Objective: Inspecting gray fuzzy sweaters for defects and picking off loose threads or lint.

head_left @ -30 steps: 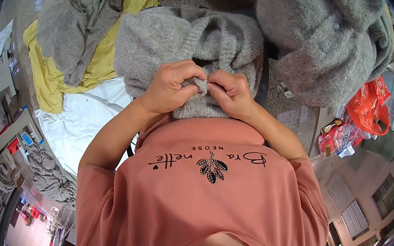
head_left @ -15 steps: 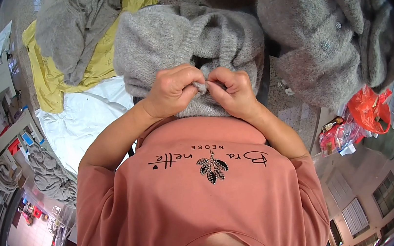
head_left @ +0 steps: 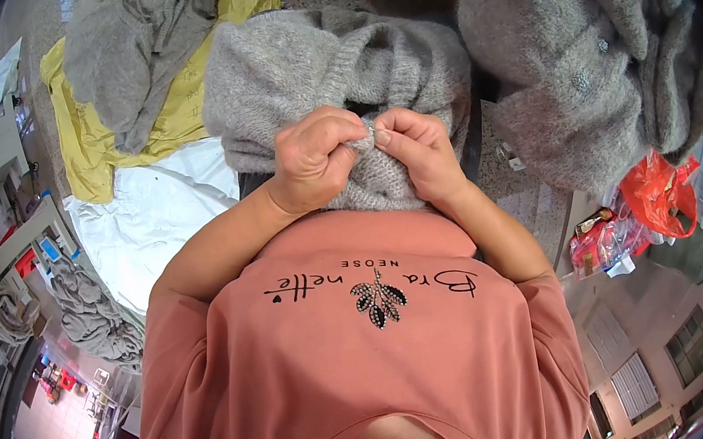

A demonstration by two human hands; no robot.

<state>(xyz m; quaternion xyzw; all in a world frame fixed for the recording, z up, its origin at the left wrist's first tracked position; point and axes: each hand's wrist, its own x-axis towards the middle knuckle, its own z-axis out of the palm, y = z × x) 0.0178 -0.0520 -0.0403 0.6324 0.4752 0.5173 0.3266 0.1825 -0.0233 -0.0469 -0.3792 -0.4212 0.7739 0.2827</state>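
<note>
A grey knitted sweater (head_left: 272,71) lies bunched in front of me, reaching down to my lap. My left hand (head_left: 315,158) is closed, its thumb and forefinger pinching a bit of the knit. Close beside it, my right hand (head_left: 421,154) pinches the same piece of fabric between thumb and finger. The pinched knit is drawn up between the two hands, and a fold of it hangs below them toward my shirt. Whether a needle or thread is between the fingertips is too small to make out.
More grey knitwear (head_left: 560,62) with shiny buttons is heaped at the right. Another grey garment (head_left: 130,62) lies on a yellow plastic sheet (head_left: 84,147) at the far left, with a white sheet (head_left: 158,217) nearer. A red plastic bag (head_left: 660,195) sits right.
Both hands have turned slightly and the pinched knit is raised a little. More of the fabric now shows spread below the fingers.
</note>
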